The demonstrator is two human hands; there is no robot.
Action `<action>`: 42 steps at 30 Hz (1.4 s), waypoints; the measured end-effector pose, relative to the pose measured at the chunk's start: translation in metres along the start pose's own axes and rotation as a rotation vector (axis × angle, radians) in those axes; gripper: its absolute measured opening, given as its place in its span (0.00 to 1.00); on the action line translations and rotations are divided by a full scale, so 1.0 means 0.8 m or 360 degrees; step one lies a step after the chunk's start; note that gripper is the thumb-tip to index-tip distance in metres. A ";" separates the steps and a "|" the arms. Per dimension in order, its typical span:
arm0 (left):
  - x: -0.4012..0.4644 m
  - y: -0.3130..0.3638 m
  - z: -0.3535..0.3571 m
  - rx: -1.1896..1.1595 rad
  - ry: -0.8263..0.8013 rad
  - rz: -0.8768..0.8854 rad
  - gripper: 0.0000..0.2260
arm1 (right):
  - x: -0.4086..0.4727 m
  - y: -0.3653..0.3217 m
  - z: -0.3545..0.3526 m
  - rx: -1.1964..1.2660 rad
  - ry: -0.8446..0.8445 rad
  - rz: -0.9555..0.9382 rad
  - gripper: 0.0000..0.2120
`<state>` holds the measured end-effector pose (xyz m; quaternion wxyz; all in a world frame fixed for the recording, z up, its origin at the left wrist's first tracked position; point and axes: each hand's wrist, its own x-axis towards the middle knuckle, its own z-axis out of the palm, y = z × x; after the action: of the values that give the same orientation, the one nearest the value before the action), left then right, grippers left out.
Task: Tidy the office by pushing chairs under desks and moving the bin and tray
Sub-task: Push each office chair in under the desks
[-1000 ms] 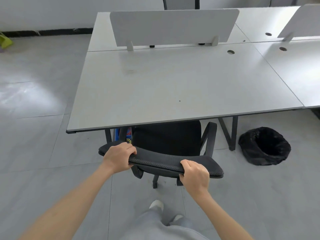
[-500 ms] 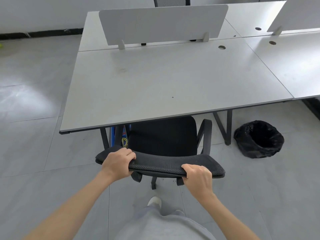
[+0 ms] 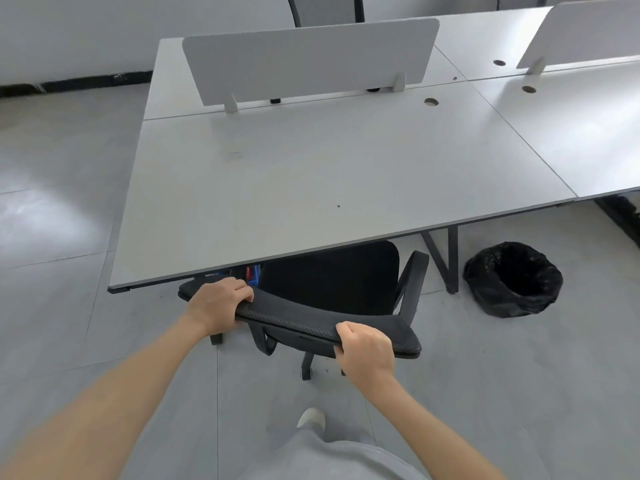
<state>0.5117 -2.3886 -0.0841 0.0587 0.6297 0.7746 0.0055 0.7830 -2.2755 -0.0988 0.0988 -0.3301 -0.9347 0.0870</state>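
While both hands grip chair (image 3: 311, 318) backrest | black-lined bin (image 3: 512, 280): contents unclear

You had a black mesh-textured chair (image 3: 325, 322), a pale grey bench (image 3: 311, 188), a black-lined bin (image 3: 512, 278), grey floor tiles (image 3: 62, 306) and a white shoe (image 3: 311, 418).

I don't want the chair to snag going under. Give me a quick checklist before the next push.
1. Left hand grips the chair backrest top: ok.
2. Right hand grips it too: ok.
3. Seat under the desk edge: ok, partly in.
4. Right armrest clears the desk leg: ok, a gap shows.
5. Bin out of the path: ok, right of the leg.
6. Space under the desk: cannot tell; something coloured sits there.
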 end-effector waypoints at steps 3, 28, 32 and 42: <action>0.025 0.014 -0.001 -0.0055 0.0036 -0.0004 0.10 | 0.020 0.028 -0.004 -0.0002 0.0016 0.0041 0.12; 0.053 0.098 0.002 -0.0215 0.0068 -0.0285 0.16 | 0.061 0.116 -0.033 0.0016 -0.0111 -0.0028 0.12; 0.012 0.131 -0.004 -0.0457 0.0134 -0.0244 0.21 | 0.036 0.108 -0.047 0.0254 -0.0045 -0.0038 0.15; -0.007 0.251 0.019 -0.1423 -0.0255 -0.0316 0.14 | -0.192 0.122 -0.066 0.1594 0.0072 0.1275 0.12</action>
<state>0.7104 -2.3533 -0.0822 0.3842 0.4638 0.7459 0.2846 0.9715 -2.2933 -0.0898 0.2205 -0.5694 -0.5828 0.5362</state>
